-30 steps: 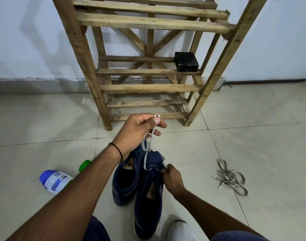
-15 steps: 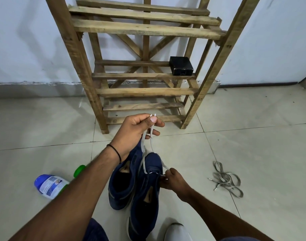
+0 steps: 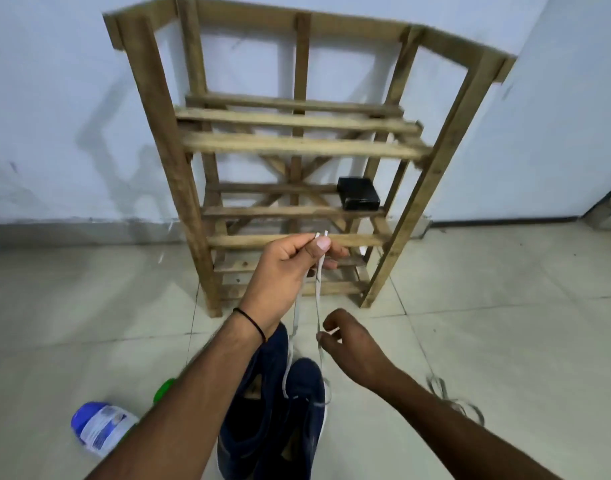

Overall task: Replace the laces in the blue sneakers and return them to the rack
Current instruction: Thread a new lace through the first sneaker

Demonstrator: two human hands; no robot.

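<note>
Since the earlier frame the right hand (image 3: 352,344) has lifted off the shoe and the left hand (image 3: 286,268) has risen. The left hand pinches both tips of the white lace (image 3: 318,291). Its strands run from 12 to 6 o'clock down to the blue sneakers (image 3: 273,410), which lie on the floor at 6 o'clock of both hands, toes toward the wooden rack (image 3: 297,147). The right hand, nearer the eyelets, curls thumb and forefinger at the right strand; blur hides whether they grip it.

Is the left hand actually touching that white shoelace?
Touching. The head view shows the left hand pinching both tips of the white shoelace between thumb and forefinger.
</note>
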